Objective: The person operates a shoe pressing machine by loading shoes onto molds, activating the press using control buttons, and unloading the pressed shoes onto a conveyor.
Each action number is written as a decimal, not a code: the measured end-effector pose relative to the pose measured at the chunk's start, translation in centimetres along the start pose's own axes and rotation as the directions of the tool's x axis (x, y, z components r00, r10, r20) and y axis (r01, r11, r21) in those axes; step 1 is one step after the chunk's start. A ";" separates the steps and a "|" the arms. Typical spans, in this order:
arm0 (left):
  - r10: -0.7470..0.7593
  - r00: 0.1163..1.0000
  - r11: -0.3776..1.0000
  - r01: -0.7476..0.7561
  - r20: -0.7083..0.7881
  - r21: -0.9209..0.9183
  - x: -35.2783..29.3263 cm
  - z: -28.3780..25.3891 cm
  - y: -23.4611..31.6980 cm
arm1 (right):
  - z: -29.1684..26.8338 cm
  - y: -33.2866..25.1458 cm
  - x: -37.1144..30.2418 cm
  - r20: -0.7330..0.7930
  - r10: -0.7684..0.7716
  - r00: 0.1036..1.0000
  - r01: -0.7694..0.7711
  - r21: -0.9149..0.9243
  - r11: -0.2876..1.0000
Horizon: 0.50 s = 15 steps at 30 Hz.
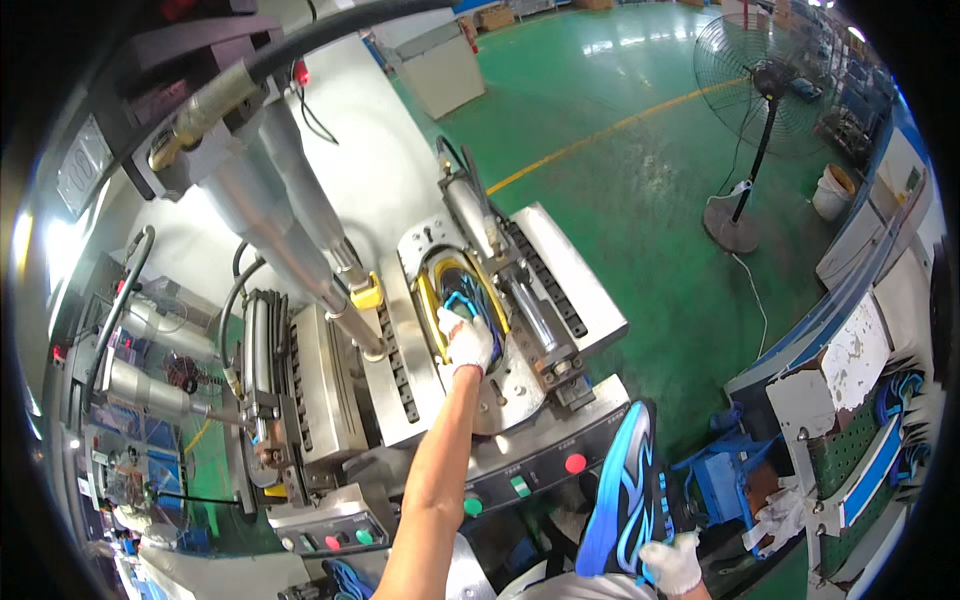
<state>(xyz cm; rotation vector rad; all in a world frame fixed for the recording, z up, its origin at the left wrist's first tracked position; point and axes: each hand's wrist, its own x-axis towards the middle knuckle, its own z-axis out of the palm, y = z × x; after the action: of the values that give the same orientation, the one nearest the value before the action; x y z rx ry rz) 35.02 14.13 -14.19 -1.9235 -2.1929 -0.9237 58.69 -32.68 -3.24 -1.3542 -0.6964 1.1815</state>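
Observation:
My left hand, in a white glove, reaches into the machine and grips a dark shoe with blue laces by its near part. That shoe lies in a yellow-edged mold between metal blocks; my hand and wrist hide part of it. At the lower right my right hand, also gloved, is closed around one end of a blue and black shoe, which is held tilted on end in front of the machine. Fingers on the shoe's far side are hidden.
Metal press cylinders rise left of the mold. A control panel with a red button runs along the machine's front. On the right stand a blue bin and a rack with shoes. A fan stands on the green floor.

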 end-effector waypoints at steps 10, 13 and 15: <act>-0.079 0.960 0.778 0.228 0.269 -0.585 -12.5 -21.9 0.0 | 3.7 -3.3 13.0 0.130 -0.262 0.956 0.290 -0.294 0.911; -0.153 0.889 0.435 0.453 0.432 -0.778 -21.3 -29.1 -3.5 | 10.8 -7.8 20.3 0.240 -0.082 0.967 0.106 -0.085 0.991; -0.184 0.789 0.422 0.602 0.585 -0.678 -24.4 -32.7 -5.3 | 16.3 -8.6 27.6 0.455 -0.004 0.890 -0.035 0.078 0.996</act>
<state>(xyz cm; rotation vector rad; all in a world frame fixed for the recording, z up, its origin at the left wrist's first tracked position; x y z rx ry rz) 24.70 -23.14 -0.24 -2.0431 -2.8847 -2.2331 54.44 0.01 0.86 -1.0162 -0.9552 1.5469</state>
